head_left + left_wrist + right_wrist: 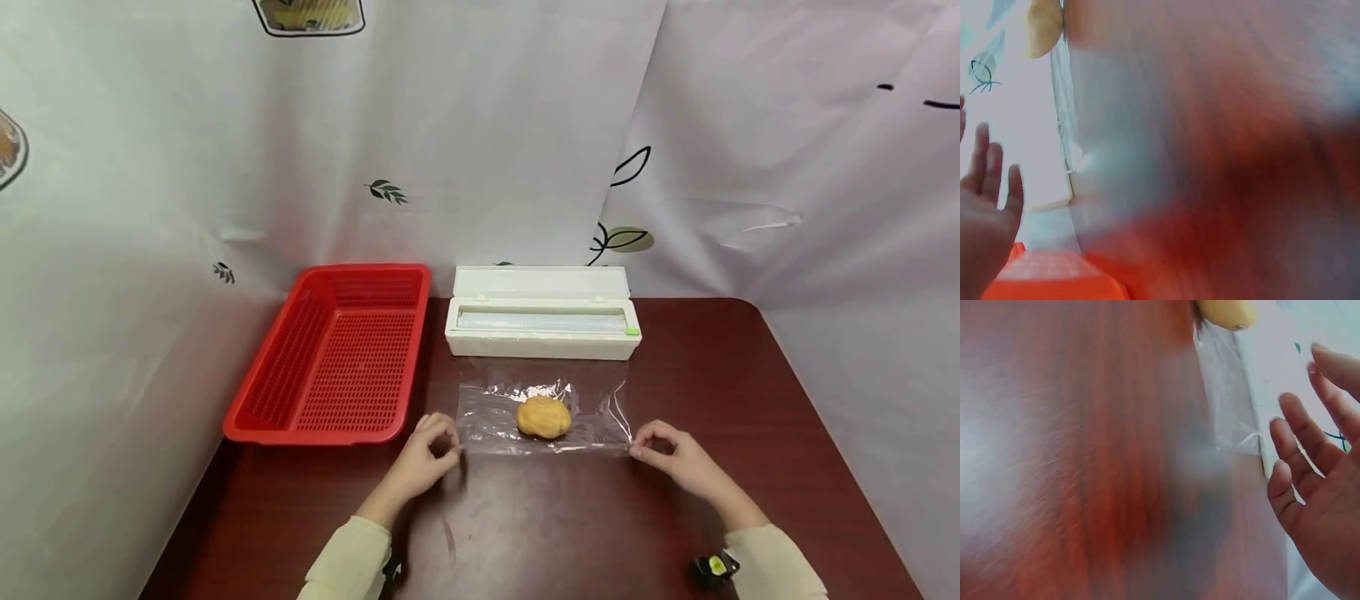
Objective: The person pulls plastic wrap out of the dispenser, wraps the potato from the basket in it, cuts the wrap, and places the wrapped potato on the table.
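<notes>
We judge the film light and clingy, best held by its corners, but cannot tell whether left hand or right hand pinches it

Clear plastic wrap sheet lay spread, shiny and wrinkled, on dark red tabletop; lumpy yellow-brown potato rested sideways near sheet's middle.
</notes>
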A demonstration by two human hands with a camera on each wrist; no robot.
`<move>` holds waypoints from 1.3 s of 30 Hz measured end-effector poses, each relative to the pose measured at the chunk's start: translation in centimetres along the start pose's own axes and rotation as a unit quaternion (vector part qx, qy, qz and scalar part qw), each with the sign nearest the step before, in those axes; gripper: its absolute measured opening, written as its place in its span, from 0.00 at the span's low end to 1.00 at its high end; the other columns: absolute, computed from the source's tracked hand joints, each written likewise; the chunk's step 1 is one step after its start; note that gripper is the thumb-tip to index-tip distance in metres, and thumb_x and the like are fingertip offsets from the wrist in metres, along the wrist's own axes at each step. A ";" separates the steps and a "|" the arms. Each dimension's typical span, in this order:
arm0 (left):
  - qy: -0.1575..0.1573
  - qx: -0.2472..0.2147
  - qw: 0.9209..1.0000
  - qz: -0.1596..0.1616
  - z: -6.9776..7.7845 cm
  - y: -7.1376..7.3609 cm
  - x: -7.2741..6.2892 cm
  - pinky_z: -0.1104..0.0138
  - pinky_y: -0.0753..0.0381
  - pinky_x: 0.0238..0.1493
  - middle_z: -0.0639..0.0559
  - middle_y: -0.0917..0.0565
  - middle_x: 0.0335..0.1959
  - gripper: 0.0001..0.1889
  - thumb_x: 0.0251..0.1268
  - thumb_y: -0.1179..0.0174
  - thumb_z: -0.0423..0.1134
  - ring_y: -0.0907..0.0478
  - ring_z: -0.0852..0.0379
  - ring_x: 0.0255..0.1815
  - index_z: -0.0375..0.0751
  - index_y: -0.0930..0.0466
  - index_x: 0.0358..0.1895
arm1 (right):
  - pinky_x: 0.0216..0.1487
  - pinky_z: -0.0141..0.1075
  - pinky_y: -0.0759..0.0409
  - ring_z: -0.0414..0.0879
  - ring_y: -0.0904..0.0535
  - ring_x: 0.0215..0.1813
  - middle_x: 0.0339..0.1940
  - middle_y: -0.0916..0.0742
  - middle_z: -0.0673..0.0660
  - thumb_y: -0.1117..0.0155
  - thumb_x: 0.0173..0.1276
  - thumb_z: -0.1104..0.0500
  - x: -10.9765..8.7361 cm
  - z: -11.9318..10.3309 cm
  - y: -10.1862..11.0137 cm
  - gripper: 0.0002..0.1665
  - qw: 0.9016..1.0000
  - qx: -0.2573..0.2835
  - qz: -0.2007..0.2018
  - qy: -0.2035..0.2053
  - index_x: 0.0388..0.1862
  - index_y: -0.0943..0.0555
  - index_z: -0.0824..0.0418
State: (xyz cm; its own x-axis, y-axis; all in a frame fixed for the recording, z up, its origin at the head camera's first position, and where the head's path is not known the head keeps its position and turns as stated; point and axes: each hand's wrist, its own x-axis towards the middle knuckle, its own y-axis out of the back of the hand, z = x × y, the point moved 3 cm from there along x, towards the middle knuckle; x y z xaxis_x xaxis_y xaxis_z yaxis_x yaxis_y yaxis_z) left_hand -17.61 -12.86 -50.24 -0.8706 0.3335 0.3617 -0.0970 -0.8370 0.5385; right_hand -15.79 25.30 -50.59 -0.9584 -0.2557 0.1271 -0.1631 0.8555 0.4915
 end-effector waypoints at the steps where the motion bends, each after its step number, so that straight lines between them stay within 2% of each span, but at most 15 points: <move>1: -0.001 -0.014 1.000 0.019 0.4 0.0 0.5 0.65 0.31 0.40 0.51 0.24 0.34 0.13 0.44 0.38 0.22 0.33 0.53 0.40 0.44 0.29 0.26 | 0.31 0.31 0.29 0.37 0.27 0.32 0.28 0.21 0.47 0.34 0.59 0.64 0.3 0.1 0.1 0.05 1.000 0.005 0.009 -0.018 0.31 0.22 0.58; 3: 0.013 -0.050 0.998 0.040 1.4 0.1 1.6 0.66 0.30 0.40 0.42 0.24 0.36 0.10 0.50 0.40 0.21 0.33 0.50 0.41 0.38 0.29 0.27 | 0.30 0.31 0.28 0.36 0.27 0.30 0.28 0.20 0.47 0.35 0.60 0.64 0.8 -0.1 0.3 0.04 0.998 0.013 0.028 -0.050 0.32 0.23 0.61; 6: 0.063 -0.106 0.991 0.045 2.5 0.1 3.0 0.65 0.29 0.40 0.35 0.26 0.36 0.06 0.57 0.44 0.20 0.33 0.46 0.41 0.30 0.32 0.31 | 0.29 0.30 0.29 0.37 0.27 0.29 0.27 0.19 0.49 0.37 0.62 0.63 1.6 0.1 0.3 0.06 0.994 0.027 0.050 -0.090 0.34 0.24 0.65; 7: 0.083 -0.119 0.988 0.043 2.4 -0.1 3.3 0.66 0.28 0.39 0.34 0.26 0.36 0.05 0.59 0.46 0.21 0.32 0.47 0.41 0.29 0.32 0.32 | 0.29 0.30 0.29 0.37 0.26 0.29 0.27 0.19 0.51 0.37 0.63 0.63 1.9 0.2 0.3 0.07 0.993 0.029 0.057 -0.101 0.35 0.24 0.66; 10: 0.127 -0.123 0.983 0.048 0.4 -1.1 4.0 0.68 0.29 0.37 0.39 0.25 0.34 0.03 0.63 0.48 0.24 0.29 0.53 0.36 0.30 0.34 0.35 | 0.30 0.30 0.29 0.38 0.24 0.29 0.28 0.16 0.57 0.38 0.64 0.61 2.7 0.9 0.1 0.10 0.989 0.040 0.071 -0.125 0.36 0.25 0.69; 13: 0.158 -0.104 0.980 0.060 -1.6 -1.9 4.5 0.69 0.30 0.29 0.44 0.25 0.30 0.03 0.65 0.49 0.27 0.29 0.58 0.28 0.33 0.34 0.38 | 0.31 0.30 0.27 0.39 0.22 0.29 0.28 0.16 0.61 0.39 0.65 0.60 3.5 1.5 -0.2 0.12 0.984 0.043 0.086 -0.149 0.37 0.26 0.70; 18: 0.206 -0.039 0.975 0.069 -2.8 -2.4 5.2 0.68 0.32 0.25 0.50 0.27 0.25 0.02 0.65 0.48 0.30 0.33 0.60 0.23 0.38 0.31 0.38 | 0.28 0.31 0.28 0.41 0.24 0.26 0.24 0.17 0.56 0.39 0.65 0.60 4.5 1.9 -0.8 0.13 0.979 0.030 0.099 -0.176 0.37 0.26 0.71; 21: 0.221 0.010 0.973 0.063 -3.3 -2.6 5.4 0.68 0.31 0.27 0.52 0.27 0.24 0.02 0.63 0.46 0.31 0.33 0.60 0.23 0.39 0.30 0.37 | 0.26 0.30 0.28 0.40 0.25 0.23 0.21 0.18 0.54 0.39 0.64 0.61 4.9 2.2 -1.2 0.13 0.976 0.027 0.103 -0.190 0.36 0.27 0.71; 25: 0.233 0.067 0.969 0.042 -3.7 -3.0 5.5 0.66 0.31 0.26 0.54 0.26 0.22 0.03 0.60 0.43 0.32 0.31 0.59 0.22 0.41 0.28 0.34 | 0.25 0.30 0.27 0.40 0.24 0.22 0.20 0.18 0.53 0.38 0.63 0.61 5.3 2.6 -1.6 0.12 0.971 0.015 0.102 -0.215 0.34 0.26 0.70; 29: 0.243 0.118 0.963 0.013 -3.5 -3.2 5.7 0.65 0.31 0.27 0.55 0.27 0.20 0.04 0.57 0.41 0.33 0.31 0.57 0.23 0.43 0.27 0.31 | 0.28 0.32 0.29 0.40 0.27 0.24 0.21 0.20 0.50 0.36 0.62 0.57 5.5 3.0 -1.9 0.12 0.967 -0.055 0.097 -0.228 0.32 0.23 0.66; 32: 0.243 0.147 0.959 -0.006 -3.5 -3.4 5.8 0.65 0.31 0.28 0.56 0.28 0.20 0.04 0.56 0.40 0.34 0.31 0.57 0.24 0.44 0.26 0.29 | 0.31 0.35 0.32 0.42 0.29 0.26 0.22 0.22 0.51 0.36 0.60 0.56 5.5 3.0 -2.0 0.11 0.966 -0.105 0.094 -0.219 0.31 0.22 0.64; 39: 0.235 0.169 0.957 -0.021 -3.5 -3.6 5.8 0.65 0.32 0.28 0.56 0.28 0.19 0.09 0.47 0.34 0.33 0.31 0.57 0.25 0.45 0.27 0.25 | 0.29 0.36 0.33 0.43 0.30 0.25 0.22 0.23 0.50 0.34 0.57 0.56 5.4 2.8 -2.5 0.09 0.963 -0.165 0.073 -0.199 0.30 0.22 0.61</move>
State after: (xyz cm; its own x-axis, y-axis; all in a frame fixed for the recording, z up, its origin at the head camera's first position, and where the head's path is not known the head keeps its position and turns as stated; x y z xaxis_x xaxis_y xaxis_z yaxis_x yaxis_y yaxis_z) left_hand -23.97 -9.40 -52.76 -0.9979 0.0654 -0.0048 -0.0439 -0.6134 0.7886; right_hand -21.27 23.08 -53.55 -0.9902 0.1046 -0.0929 -0.0002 0.6630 0.7486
